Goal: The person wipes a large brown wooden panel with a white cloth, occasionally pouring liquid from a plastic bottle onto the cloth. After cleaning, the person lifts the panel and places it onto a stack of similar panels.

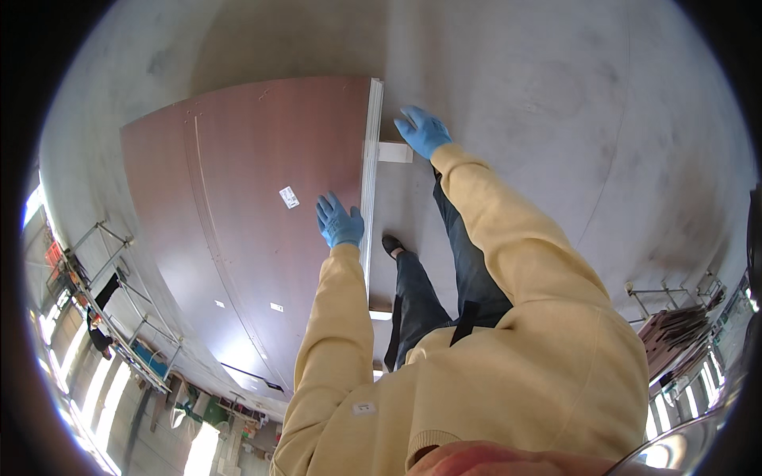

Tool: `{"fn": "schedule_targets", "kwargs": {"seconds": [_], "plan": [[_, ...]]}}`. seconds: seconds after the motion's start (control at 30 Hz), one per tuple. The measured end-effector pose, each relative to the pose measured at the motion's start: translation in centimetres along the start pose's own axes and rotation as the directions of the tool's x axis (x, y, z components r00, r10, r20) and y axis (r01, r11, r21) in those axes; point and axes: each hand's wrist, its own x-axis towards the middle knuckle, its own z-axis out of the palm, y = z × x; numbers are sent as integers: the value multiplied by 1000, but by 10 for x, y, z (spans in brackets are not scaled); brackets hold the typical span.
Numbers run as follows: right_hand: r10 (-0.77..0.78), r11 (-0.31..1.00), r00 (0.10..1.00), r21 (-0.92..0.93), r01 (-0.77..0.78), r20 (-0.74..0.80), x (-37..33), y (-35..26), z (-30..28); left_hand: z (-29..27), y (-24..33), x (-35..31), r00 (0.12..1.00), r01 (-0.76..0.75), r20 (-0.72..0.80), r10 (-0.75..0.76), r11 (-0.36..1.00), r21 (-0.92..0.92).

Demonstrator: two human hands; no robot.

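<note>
A stack of large reddish-brown panels [270, 151] lies low over the floor to my left, its pale layered edge [371, 159] facing me. My left hand [341, 224], in a blue glove, is over the top panel near that edge, fingers spread and holding nothing. Whether its palm touches the surface I cannot tell. A white label [289, 197] is stuck on the panel just beyond its fingers. My right hand [425, 131], also blue-gloved, is out past the edge with its fingers apart and nothing in them. Near it, a pale block [395, 152] sticks out from beneath the stack.
Grey concrete floor [540, 119] surrounds the stack. A thin dark bar [252, 378] lies on the panel's near left part. Metal rack frames [119, 278] stand at the far left; a rack of brown boards [671, 337] stands at the right. My shoe [391, 244] is beside the stack.
</note>
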Motion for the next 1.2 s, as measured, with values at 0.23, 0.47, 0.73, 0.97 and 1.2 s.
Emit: {"fn": "schedule_targets", "kwargs": {"seconds": [0.23, 0.47, 0.73, 0.97, 1.2], "plan": [[-187, 982, 982, -26, 188, 22, 111, -28, 3, -6, 59, 71, 977, 4, -214, -4, 1000, -3], [-159, 987, 952, 8, 162, 262, 161, -40, 13, 10, 70, 81, 981, -45, -185, 63, 994, 103], [-141, 990, 929, 21, 142, 343, 165, -49, 12, 11, 71, 84, 986, -42, -154, 56, 995, 93], [-149, 985, 935, -34, 169, 320, 168, -45, 15, 12, 77, 86, 984, -34, -171, 46, 997, 71], [-54, 995, 920, -58, 83, 389, 169, -56, 6, 8, 82, 87, 990, -6, -144, 12, 999, 42]]}}
